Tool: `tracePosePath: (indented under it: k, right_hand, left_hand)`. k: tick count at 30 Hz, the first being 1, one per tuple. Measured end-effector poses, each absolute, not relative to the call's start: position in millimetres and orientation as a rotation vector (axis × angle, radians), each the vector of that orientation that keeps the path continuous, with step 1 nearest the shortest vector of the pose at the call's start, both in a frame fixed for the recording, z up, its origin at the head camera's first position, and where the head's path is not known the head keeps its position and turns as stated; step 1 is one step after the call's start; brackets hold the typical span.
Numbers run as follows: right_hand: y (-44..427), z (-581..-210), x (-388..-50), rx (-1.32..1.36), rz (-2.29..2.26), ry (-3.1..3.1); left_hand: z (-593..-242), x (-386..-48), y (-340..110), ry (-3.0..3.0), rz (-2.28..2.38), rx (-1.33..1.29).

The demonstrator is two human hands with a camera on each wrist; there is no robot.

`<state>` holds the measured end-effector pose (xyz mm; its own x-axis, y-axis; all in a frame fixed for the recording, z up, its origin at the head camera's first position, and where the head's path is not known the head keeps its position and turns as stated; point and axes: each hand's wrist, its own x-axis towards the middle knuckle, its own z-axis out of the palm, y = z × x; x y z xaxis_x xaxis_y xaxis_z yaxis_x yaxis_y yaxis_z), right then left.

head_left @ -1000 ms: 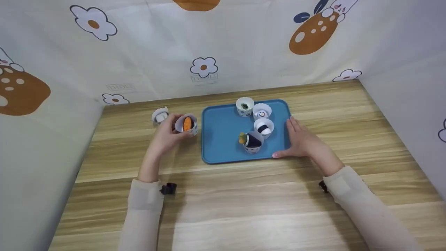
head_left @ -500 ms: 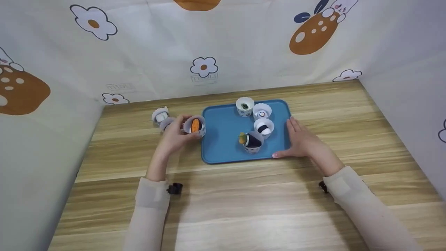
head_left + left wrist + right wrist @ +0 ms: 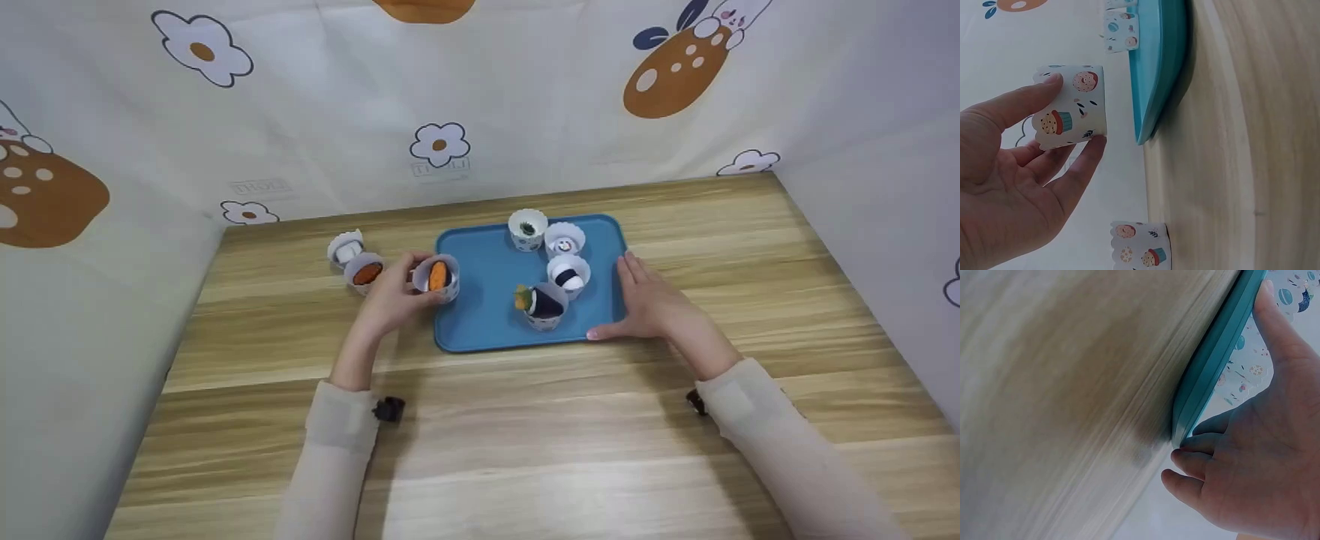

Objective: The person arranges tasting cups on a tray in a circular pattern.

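Note:
My left hand (image 3: 393, 298) grips a paper baking cup (image 3: 1075, 107) between thumb and fingers. It has a scalloped rim and cupcake prints, and inside lies an orange-topped toy sushi piece (image 3: 438, 276). The held cup is raised off the table, over the left edge of the blue tray (image 3: 480, 330). My right hand (image 3: 651, 306) rests against the tray's right edge and near corner, fingers fairly straight and thumb on the rim. On the tray stand a cup with a dark wrapped roll (image 3: 546, 303), a cup with a black-banded white piece (image 3: 568, 277), and two other cups behind.
Left of the tray, a cup with a reddish-orange piece (image 3: 367, 274) stands beside a tilted-looking cup with white contents (image 3: 347, 250). A patterned cloth wall (image 3: 337, 112) rises behind the wooden table (image 3: 495, 435).
My left hand has carried the cup with the orange-topped piece rightward, from beside the tray to over its left edge. The reddish-orange cup behind has come into view. My right hand has stayed put.

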<state>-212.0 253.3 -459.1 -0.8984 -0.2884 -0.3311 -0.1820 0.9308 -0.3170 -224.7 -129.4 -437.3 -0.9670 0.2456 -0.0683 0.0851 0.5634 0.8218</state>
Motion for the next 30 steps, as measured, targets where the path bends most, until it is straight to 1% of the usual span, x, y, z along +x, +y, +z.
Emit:
tracePosePath:
  k: [20, 30]
  right_hand:
    - [253.2, -460.4, -212.6, -0.322, -0.386, 2.700]
    - [253.0, -459.0, -212.3, -0.343, -0.397, 2.711]
  left_hand:
    - [-452.6, -227.4, -95.0, 2.578, 1.302, 0.404]
    - [-457.5, -226.8, -82.9, 2.513, 1.344, 0.453]
